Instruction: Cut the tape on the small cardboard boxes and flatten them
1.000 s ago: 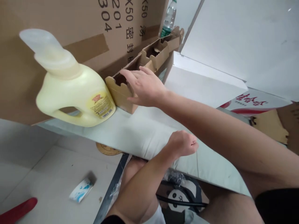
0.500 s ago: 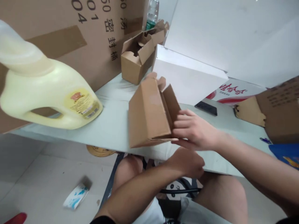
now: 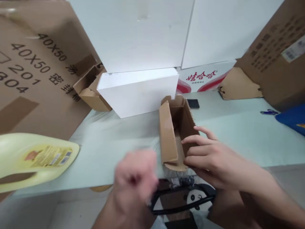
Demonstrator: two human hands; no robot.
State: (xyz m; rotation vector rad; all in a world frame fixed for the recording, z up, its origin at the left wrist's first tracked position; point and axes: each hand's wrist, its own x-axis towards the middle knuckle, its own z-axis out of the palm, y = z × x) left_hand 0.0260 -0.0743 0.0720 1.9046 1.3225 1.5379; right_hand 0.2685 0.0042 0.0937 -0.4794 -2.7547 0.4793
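A small brown cardboard box (image 3: 168,133) rests on the table near its front edge, its opening facing up and flaps spread. The inside I can see looks bare. My right hand (image 3: 212,156) grips the box's near right side, fingers curling over the wall into the opening; its thumb is hidden. To the left of the box, my left hand (image 3: 135,178) is raised in a fist, apart from it and blurred by motion. Whether the fist holds anything cannot be made out. Below the box, a panda-printed bag (image 3: 195,198) with a black strap lies across my lap.
A pale yellow jug (image 3: 47,159) lies at left by a large carton (image 3: 35,79). Behind are another open brown box (image 3: 95,98), a white box (image 3: 140,92), a phone (image 3: 193,103) and a red-lettered carton (image 3: 202,79). A blue item (image 3: 292,117) is at right.
The view has swung to the right. The cardboard box has gone from tilted to resting opening-up. My left hand has moved from beside my right hand to the box's left.
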